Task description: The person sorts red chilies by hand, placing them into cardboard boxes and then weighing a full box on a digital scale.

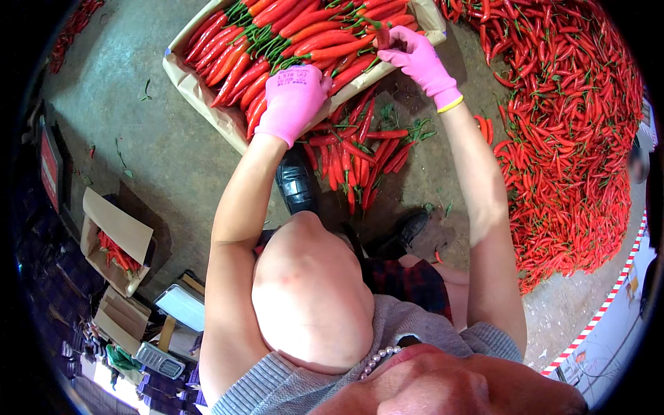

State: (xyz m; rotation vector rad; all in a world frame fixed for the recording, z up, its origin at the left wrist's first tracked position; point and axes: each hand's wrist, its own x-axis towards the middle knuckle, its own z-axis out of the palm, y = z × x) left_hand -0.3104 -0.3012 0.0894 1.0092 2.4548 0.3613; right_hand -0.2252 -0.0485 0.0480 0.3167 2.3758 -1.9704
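A bare knee point(311, 297) is screening some floor point(159, 152); beyond, a black shoe point(295, 183) is resting near loose chilies point(356, 155). A paper-lined box point(207, 119) is holding rows of glossy, green-stemmed red chilies point(332, 52). The left hand point(294, 104) is lying over them, gripping or not I cannot tell; the right hand point(418, 63) is pinching one chili point(382, 37) near the box's edge. Rightward, a chili heap point(570, 159) is spreading.

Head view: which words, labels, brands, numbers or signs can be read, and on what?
Left pink glove: dark print on the back, several lines, not transcribed here.
Right pink glove: faint dark marks, too small to read.
Red panel at far left: any lettering is too blurred to read.
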